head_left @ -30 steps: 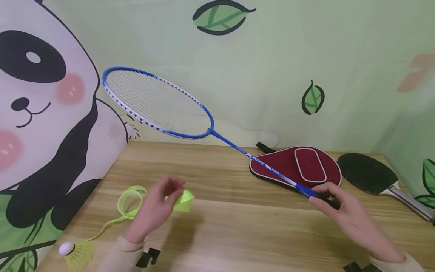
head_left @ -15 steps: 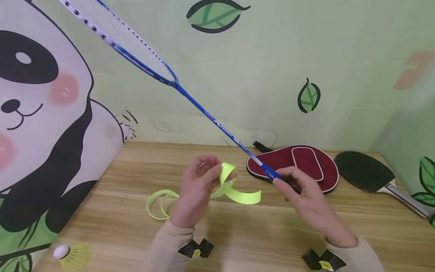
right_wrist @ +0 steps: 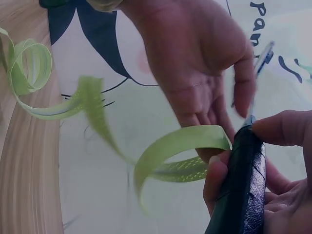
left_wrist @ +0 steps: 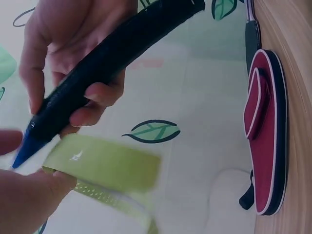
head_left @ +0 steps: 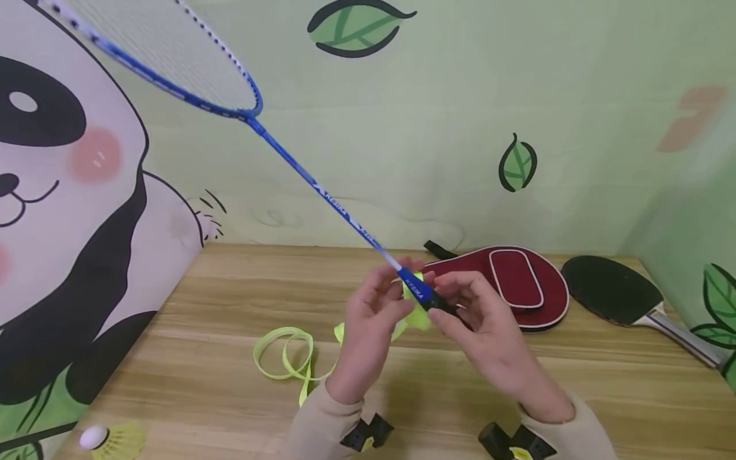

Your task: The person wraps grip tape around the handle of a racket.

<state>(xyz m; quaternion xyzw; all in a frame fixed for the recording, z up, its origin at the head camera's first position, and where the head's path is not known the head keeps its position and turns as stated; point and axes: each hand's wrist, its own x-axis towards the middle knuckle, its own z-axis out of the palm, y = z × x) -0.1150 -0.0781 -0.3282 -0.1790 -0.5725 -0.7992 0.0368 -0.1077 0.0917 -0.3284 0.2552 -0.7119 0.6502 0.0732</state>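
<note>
My right hand [head_left: 489, 329] grips the black handle [left_wrist: 92, 73] of a blue and white badminton racket [head_left: 330, 198], whose strung head rises to the upper left and runs out of the head view. My left hand [head_left: 368, 326] is close beside the handle's upper end, pinching a yellow-green perforated overgrip tape [right_wrist: 180, 138]. Part of that tape hangs in curls below the handle; a coiled length [head_left: 266, 348] trails to the left over the table. The left wrist view has the tape near the blue cone [left_wrist: 34, 146] of the racket; whether they touch I cannot tell.
A dark red paddle case [head_left: 540, 291] with white piping lies at the back right of the wooden table [head_left: 230, 306]. Beside it is a black table tennis paddle [head_left: 612, 291]. A yellow shuttlecock [head_left: 117, 441] lies at the front left. Printed cloth walls stand behind.
My left hand has moved right with the tape up to the handle, drawing the coil along. The right hand has come left, and the racket head has swung up and left.
</note>
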